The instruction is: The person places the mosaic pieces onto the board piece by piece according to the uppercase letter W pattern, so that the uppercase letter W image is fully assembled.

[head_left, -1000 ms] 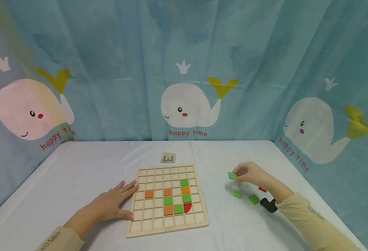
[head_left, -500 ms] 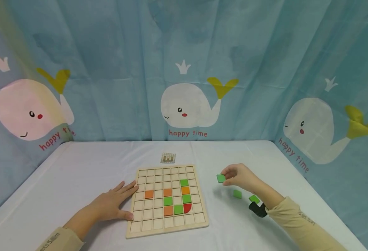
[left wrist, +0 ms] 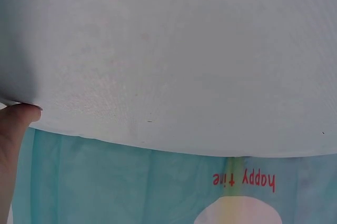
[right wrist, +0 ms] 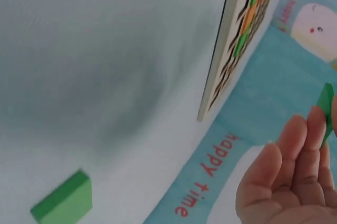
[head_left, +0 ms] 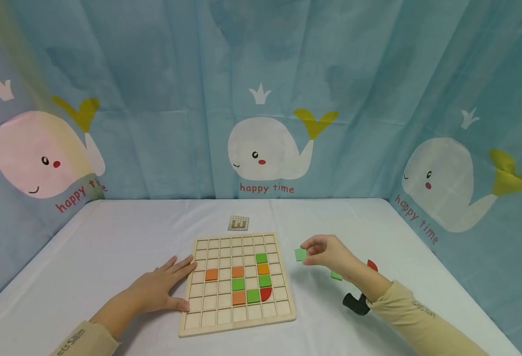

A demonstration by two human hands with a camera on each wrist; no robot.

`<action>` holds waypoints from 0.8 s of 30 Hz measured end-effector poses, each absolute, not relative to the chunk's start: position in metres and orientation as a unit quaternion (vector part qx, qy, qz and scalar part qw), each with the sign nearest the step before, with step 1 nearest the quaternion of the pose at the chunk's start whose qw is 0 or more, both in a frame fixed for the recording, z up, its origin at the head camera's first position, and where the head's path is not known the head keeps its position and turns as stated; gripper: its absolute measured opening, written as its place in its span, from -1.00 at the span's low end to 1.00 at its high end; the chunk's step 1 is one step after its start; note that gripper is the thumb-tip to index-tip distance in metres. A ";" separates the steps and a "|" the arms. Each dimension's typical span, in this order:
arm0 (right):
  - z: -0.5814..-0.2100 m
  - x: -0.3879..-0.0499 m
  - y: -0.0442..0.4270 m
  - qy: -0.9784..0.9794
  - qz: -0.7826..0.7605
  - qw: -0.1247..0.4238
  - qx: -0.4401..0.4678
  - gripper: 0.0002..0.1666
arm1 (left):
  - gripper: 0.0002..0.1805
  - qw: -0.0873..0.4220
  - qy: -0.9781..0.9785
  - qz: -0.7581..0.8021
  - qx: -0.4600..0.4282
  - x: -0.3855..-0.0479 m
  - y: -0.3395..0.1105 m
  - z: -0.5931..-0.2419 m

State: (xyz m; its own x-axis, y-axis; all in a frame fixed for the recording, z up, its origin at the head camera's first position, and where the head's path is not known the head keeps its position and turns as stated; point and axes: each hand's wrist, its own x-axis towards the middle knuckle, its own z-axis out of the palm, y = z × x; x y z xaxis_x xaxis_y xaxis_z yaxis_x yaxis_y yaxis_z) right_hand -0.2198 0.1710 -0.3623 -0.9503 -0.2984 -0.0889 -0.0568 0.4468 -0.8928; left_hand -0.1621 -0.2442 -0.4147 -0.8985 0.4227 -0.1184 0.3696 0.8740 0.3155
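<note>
A green square tile is pinched between the thumb and fingers of my right hand, raised above the table just right of the board. The right wrist view also shows this green tile at the fingertips. The wooden grid board holds several orange and green squares and one red rounded piece. My left hand lies with straight, spread fingers at the board's left edge. In the left wrist view only part of the left hand shows.
A small pattern card lies behind the board. Another green tile and a red piece lie near the right forearm, partly hidden by it. A black wrist camera hangs under that forearm. A printed curtain stands behind the table.
My right hand has moved left with the green tile, coming close to the board's right edge. The left hand and the pieces on the board stay put.
</note>
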 end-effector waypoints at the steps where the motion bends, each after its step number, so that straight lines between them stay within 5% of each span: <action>1: -0.363 -0.219 0.169 0.839 -0.522 0.116 -0.102 -0.66 | 0.16 0.092 0.964 0.144 0.205 -0.162 -0.244 -0.415; 24: -0.370 -0.206 0.131 0.822 -0.528 0.162 -0.139 -0.70 | 0.14 0.088 0.962 0.152 0.210 -0.162 -0.245 -0.415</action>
State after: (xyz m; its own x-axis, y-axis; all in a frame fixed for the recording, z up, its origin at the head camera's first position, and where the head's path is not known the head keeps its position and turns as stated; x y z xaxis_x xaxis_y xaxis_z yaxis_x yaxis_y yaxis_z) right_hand -0.2057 0.1313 -0.3698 -0.9092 -0.3990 -0.1191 -0.0574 0.4034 -0.9132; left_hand -0.1619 -0.2450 -0.4146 -0.8959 0.4315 -0.1057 0.3781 0.8654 0.3288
